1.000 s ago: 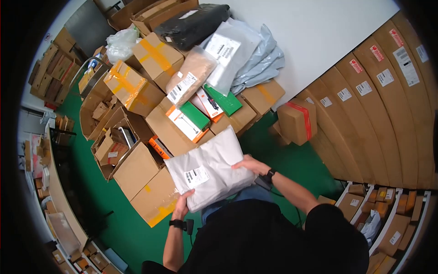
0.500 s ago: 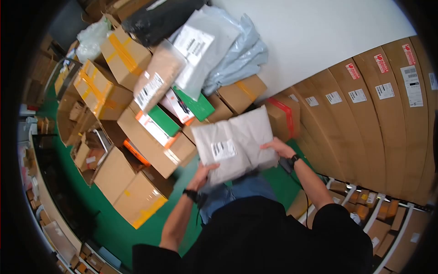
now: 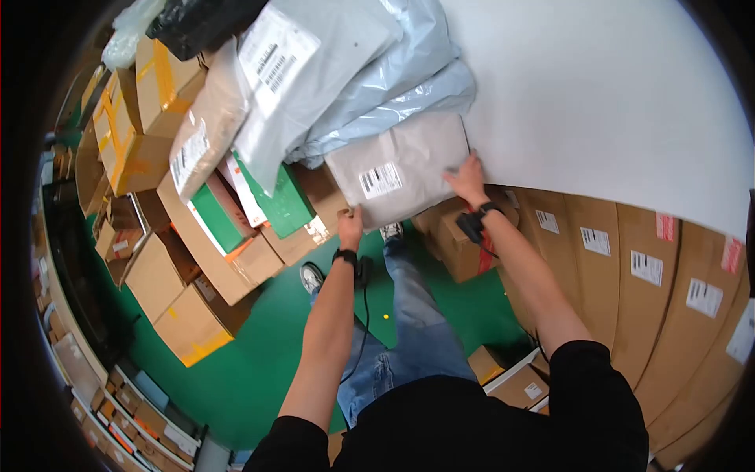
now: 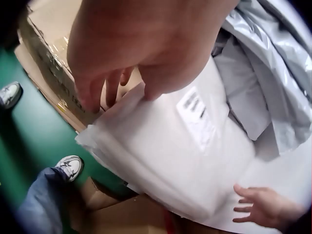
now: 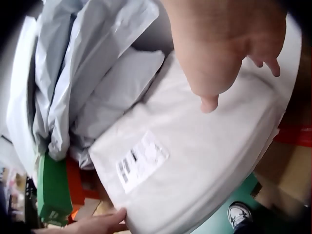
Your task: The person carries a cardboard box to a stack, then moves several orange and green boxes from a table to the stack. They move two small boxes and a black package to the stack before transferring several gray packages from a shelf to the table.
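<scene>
A white mailer bag (image 3: 409, 169) with a printed label (image 3: 381, 181) lies at the front of the pile, its far edge against grey-blue mailer bags (image 3: 393, 86). My left hand (image 3: 350, 226) pinches its near left corner, thumb on top and fingers curled at the edge, as the left wrist view shows. At the bag's right edge is my right hand (image 3: 469, 182), fingers spread and fairly straight. In the right wrist view the thumb of my right hand (image 5: 219, 58) rests at the bag's upper face.
Green boxes (image 3: 275, 197) and a brown padded parcel (image 3: 211, 118) lie left of the bag on cardboard boxes. A carton with red tape (image 3: 464, 248) stands on the floor below. Tall cartons (image 3: 629, 275) line the right, beside a white surface (image 3: 582, 94).
Both hands have carried the white mailer bag forward from in front of the body to the pile beside the grey-blue bags. The right hand's fingers have spread from their grip. The head view has shifted.
</scene>
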Demonstrator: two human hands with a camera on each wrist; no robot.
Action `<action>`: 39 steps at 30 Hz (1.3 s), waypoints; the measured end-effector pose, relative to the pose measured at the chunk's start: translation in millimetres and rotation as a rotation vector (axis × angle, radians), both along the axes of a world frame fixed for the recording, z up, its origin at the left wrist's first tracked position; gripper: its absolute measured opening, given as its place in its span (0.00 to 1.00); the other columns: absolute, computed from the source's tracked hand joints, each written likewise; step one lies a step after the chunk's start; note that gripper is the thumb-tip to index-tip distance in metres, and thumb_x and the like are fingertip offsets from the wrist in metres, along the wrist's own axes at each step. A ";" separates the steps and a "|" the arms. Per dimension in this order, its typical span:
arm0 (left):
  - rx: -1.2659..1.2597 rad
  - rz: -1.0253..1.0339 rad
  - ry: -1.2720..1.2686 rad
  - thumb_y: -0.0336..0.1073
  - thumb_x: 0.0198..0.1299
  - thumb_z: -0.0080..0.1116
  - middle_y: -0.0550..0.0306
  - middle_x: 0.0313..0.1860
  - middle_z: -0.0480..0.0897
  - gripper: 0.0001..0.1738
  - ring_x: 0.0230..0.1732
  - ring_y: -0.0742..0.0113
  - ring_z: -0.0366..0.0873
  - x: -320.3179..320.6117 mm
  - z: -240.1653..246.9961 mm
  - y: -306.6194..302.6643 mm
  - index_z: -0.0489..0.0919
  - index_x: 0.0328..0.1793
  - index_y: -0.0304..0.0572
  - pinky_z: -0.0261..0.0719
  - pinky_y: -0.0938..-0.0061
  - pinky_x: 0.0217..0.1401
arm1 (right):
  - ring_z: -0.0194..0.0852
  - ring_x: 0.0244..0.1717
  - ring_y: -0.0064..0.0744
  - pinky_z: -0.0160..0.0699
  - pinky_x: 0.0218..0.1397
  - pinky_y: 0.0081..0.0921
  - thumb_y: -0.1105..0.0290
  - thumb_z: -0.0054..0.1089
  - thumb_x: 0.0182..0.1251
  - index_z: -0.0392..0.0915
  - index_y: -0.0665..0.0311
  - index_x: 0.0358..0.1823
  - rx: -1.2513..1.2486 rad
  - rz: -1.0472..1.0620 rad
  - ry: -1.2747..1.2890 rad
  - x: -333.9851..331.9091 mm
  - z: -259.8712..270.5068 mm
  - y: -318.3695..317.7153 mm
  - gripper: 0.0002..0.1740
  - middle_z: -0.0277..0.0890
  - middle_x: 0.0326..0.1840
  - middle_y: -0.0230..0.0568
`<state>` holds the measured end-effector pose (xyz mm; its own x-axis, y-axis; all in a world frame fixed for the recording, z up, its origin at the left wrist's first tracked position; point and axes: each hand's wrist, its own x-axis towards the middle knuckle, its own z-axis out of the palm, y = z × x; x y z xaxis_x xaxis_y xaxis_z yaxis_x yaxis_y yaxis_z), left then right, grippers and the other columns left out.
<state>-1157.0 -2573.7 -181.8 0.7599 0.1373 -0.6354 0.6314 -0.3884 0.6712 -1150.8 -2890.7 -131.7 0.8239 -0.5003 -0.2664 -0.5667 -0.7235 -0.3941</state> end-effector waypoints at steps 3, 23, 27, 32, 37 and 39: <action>0.160 -0.133 -0.025 0.53 0.62 0.56 0.30 0.51 0.80 0.37 0.53 0.37 0.78 -6.5 -50.3 -19.3 0.65 0.64 0.25 0.75 0.56 0.56 | 0.40 0.76 0.70 0.49 0.74 0.56 0.52 0.66 0.57 0.41 0.61 0.78 -0.004 0.170 0.182 16.3 -33.9 40.8 0.55 0.37 0.78 0.70; 0.029 1.093 0.288 0.37 0.66 0.56 0.52 0.41 0.84 0.20 0.34 0.65 0.83 -644.6 171.8 215.2 0.74 0.62 0.41 0.75 0.76 0.28 | 0.83 0.45 0.41 0.79 0.50 0.37 0.56 0.65 0.58 0.86 0.58 0.42 0.096 1.209 0.964 -146.6 66.5 129.6 0.17 0.84 0.44 0.45; -0.119 1.332 0.364 0.36 0.67 0.54 0.56 0.38 0.83 0.17 0.29 0.66 0.81 -764.4 170.9 152.4 0.73 0.61 0.42 0.70 0.77 0.22 | 0.83 0.44 0.38 0.78 0.52 0.33 0.55 0.66 0.57 0.86 0.59 0.41 0.016 1.303 0.834 -177.4 69.7 212.2 0.17 0.86 0.40 0.44; -0.359 1.404 0.359 0.32 0.64 0.55 0.56 0.37 0.83 0.13 0.30 0.68 0.81 -870.9 140.5 105.2 0.76 0.54 0.42 0.70 0.76 0.22 | 0.82 0.48 0.43 0.78 0.54 0.36 0.53 0.67 0.57 0.85 0.61 0.43 0.053 1.353 0.737 -208.7 90.8 327.0 0.20 0.84 0.44 0.48; -0.675 1.445 0.197 0.35 0.62 0.56 0.55 0.43 0.84 0.14 0.38 0.67 0.82 -942.4 49.6 134.2 0.78 0.53 0.44 0.75 0.73 0.34 | 0.81 0.33 0.37 0.79 0.38 0.34 0.56 0.69 0.58 0.84 0.64 0.40 0.152 1.337 0.791 -238.0 68.2 386.7 0.18 0.84 0.33 0.43; -0.288 1.360 0.290 0.39 0.64 0.56 0.55 0.45 0.84 0.17 0.37 0.66 0.82 -907.7 90.5 176.8 0.76 0.58 0.46 0.75 0.73 0.32 | 0.72 0.20 0.30 0.72 0.25 0.32 0.58 0.69 0.58 0.83 0.64 0.32 0.133 1.322 0.888 -242.4 71.4 401.8 0.15 0.80 0.25 0.35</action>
